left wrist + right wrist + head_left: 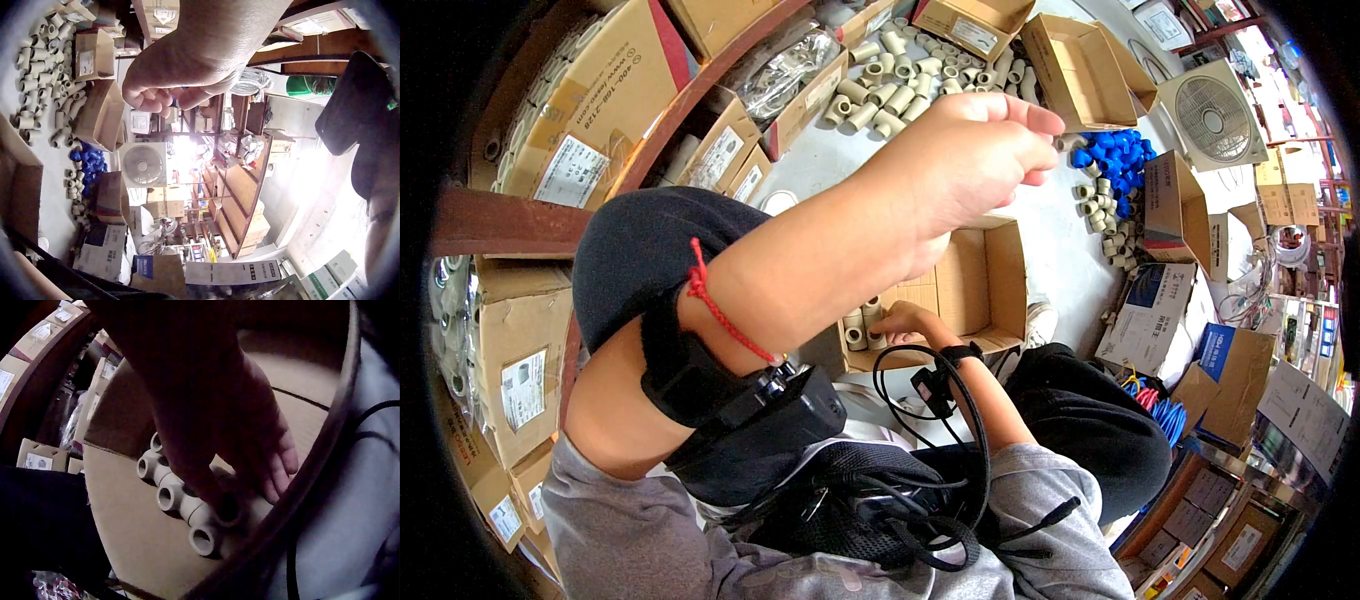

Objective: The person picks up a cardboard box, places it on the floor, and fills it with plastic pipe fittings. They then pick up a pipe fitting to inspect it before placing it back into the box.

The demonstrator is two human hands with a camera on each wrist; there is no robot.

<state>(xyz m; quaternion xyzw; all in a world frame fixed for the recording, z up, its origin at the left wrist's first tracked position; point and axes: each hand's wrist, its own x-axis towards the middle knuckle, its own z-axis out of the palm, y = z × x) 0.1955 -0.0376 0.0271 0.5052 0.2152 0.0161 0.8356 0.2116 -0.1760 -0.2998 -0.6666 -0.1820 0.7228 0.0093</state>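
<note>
My left hand (970,160) is raised in the air above the floor, its fingers curled in toward the thumb; in the left wrist view the left hand (187,62) shows nothing between them. My right hand (900,320) reaches down into an open cardboard box (990,270) in front of my knees. In the right wrist view the right hand (250,444) lies with straight fingers on a row of grey pipe fittings (169,497) standing in the corner of the box (125,537). The same fittings (860,325) show in the head view by the box's left wall.
Loose grey fittings (900,85) lie in a heap on the floor beyond the box, with blue caps (1115,155) to the right. Open cartons (1080,70), a fan (1215,115) and more boxes ring the spot. Shelves stacked with cartons (590,110) stand at left.
</note>
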